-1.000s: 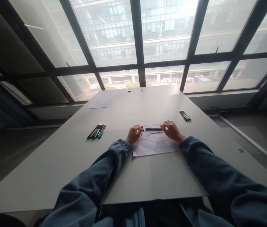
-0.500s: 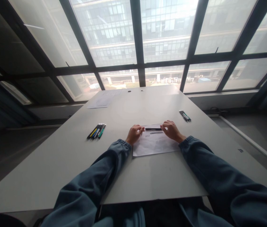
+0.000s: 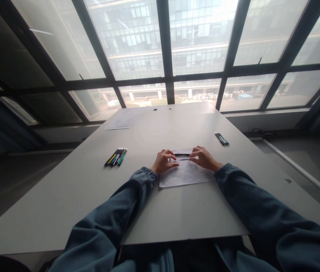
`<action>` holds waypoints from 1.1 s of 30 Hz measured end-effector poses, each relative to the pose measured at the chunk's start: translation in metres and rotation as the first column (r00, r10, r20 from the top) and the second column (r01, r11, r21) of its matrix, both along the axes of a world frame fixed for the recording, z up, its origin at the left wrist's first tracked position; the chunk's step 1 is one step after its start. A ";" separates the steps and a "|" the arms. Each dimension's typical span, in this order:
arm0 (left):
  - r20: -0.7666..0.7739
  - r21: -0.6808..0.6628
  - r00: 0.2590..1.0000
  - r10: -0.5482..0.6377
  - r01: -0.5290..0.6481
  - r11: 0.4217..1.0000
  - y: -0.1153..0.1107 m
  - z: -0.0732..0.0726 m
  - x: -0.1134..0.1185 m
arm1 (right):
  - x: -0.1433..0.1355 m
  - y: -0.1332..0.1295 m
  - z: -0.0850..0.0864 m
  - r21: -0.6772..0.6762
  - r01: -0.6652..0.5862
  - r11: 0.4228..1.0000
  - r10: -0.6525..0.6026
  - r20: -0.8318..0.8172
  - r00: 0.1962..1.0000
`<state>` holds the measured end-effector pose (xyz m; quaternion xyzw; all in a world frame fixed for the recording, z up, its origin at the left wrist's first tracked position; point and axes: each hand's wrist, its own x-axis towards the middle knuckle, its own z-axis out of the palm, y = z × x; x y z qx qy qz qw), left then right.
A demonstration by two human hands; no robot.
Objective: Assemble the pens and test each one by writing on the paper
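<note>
Both my hands are over a white sheet of paper (image 3: 186, 178) on the table. My left hand (image 3: 164, 161) is at the sheet's left side, thumb and fingers curved and apart, close to small parts that are partly hidden and too small to name. My right hand (image 3: 204, 158) is at the right side, its thumb and fingers apart. Its fingertips are by the right ends of a black pen barrel (image 3: 181, 154) and a thin silver rod (image 3: 184, 159), which lie across the sheet; whether they touch these I cannot tell.
Several pens (image 3: 115, 157) lie side by side on the white table (image 3: 71, 200) to the left. Another group of pens (image 3: 221, 139) lies to the right. Papers (image 3: 120, 121) are at the far left, before the large windows (image 3: 137, 37).
My left hand has opened, its thumb and fingers spreading rightward over the small parts. My right hand has shifted slightly left, its thumb and fingers parting beside the barrel and rod.
</note>
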<state>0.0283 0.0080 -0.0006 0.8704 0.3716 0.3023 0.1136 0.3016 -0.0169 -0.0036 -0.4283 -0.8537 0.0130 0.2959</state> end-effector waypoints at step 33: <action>0.011 -0.023 1.000 -0.027 0.027 0.999 0.001 0.001 0.001 | -0.004 -0.001 0.000 -0.036 -0.008 0.999 0.010 0.048 0.999</action>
